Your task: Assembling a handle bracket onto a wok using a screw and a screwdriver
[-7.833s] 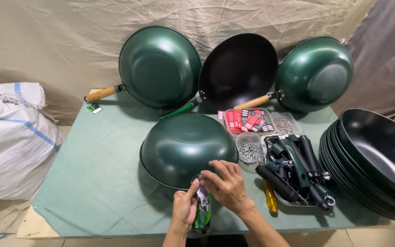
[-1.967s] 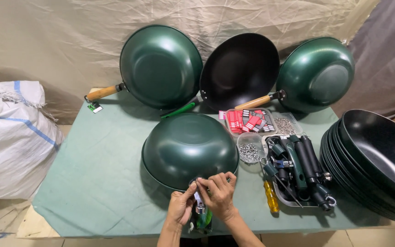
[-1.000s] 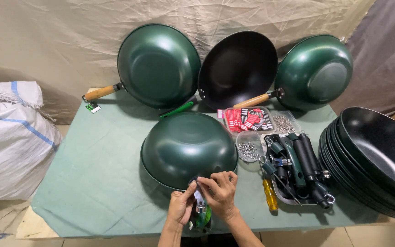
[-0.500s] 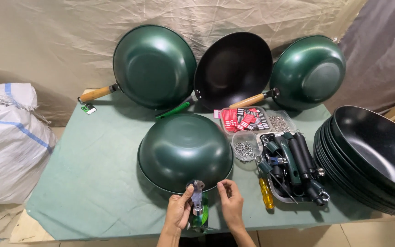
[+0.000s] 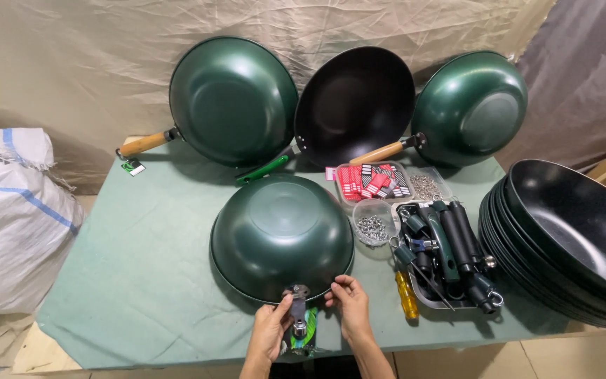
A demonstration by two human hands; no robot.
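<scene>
Two hands work at the upturned green wok [image 5: 282, 235]: my left hand [image 5: 269, 335] grips its handle bracket [image 5: 296, 298] steady, my right hand [image 5: 350, 309] pinches the rim beside it.

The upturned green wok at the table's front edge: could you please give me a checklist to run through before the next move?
1. Upturned green wok lies dome-up, flat on the table: ok.
2. Metal bracket sits at the wok's near rim: ok.
3. Left hand grips the green handle: ok.
4. Right hand steadies the rim: ok.
5. Bolt tight: cannot tell.
6. Yellow screwdriver beside the tray: ok.
</scene>
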